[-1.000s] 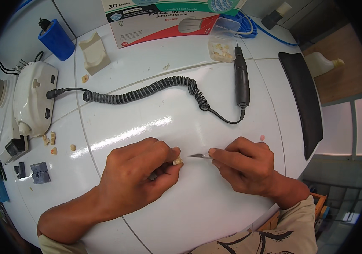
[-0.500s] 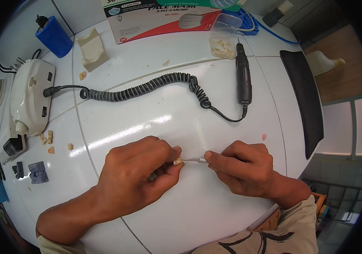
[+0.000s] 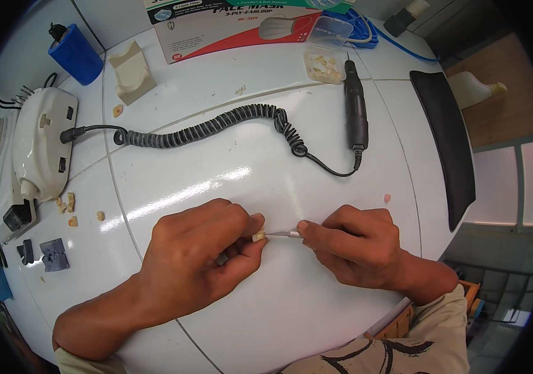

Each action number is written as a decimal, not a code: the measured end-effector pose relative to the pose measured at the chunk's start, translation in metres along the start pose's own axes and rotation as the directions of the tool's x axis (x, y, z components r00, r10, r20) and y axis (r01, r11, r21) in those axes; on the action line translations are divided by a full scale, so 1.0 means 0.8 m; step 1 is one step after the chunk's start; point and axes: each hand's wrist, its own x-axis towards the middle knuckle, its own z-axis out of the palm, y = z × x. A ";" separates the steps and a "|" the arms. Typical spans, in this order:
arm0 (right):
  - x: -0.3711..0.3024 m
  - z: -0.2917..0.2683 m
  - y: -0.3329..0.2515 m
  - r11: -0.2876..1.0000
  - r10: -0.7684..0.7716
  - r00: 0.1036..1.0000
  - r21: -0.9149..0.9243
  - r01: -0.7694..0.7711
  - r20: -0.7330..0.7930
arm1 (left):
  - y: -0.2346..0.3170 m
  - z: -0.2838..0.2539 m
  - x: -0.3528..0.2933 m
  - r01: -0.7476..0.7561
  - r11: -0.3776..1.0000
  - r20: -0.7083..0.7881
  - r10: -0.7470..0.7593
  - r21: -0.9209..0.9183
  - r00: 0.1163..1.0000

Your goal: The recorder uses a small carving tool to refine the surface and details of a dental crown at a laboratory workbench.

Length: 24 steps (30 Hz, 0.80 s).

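Pinched between the thumb and fingers of my left hand (image 3: 201, 243) is a small cream-yellow piece (image 3: 258, 236), roughly tooth-sized. My right hand (image 3: 356, 246) grips a slim craft knife (image 3: 294, 234) by its silver handle. Its thin blade points left and meets the right side of the piece, or comes very close to it. Most of the knife's handle is hidden inside my right hand. Both hands are held low over the white tabletop (image 3: 316, 324).
A black rotary handpiece (image 3: 357, 112) lies beyond my hands, its coiled cord (image 3: 198, 126) running to a white control unit (image 3: 45, 143). Several cream bits (image 3: 70, 201) and a grey block (image 3: 55, 255) sit left. Behind are an open clear box (image 3: 325, 67) and a mask carton (image 3: 235, 31).
The knife and the piece keep nearly the same positions, with a little more of the silver handle showing. The whole view has shifted slightly.
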 end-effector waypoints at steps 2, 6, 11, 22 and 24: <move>-0.004 0.007 0.003 1.000 0.005 0.999 0.005 -0.005 -0.053 | -0.001 0.000 0.000 -0.007 1.000 -0.002 0.007 0.001 1.000; -0.004 0.007 0.003 1.000 0.016 0.998 0.012 -0.015 -0.059 | -0.001 0.000 0.000 -0.004 1.000 -0.006 0.003 -0.008 1.000; 0.002 -0.002 0.000 0.999 0.025 1.000 0.031 -0.025 -0.006 | 0.001 -0.003 0.001 0.010 1.000 0.019 -0.010 -0.002 1.000; -0.001 0.003 0.002 0.995 0.056 0.995 0.087 -0.048 -0.087 | 0.001 -0.004 0.000 -0.003 1.000 -0.013 0.002 -0.031 1.000; 0.000 0.004 0.002 0.995 0.054 0.994 0.086 -0.046 -0.091 | 0.000 -0.006 0.000 0.001 1.000 0.006 -0.001 -0.010 1.000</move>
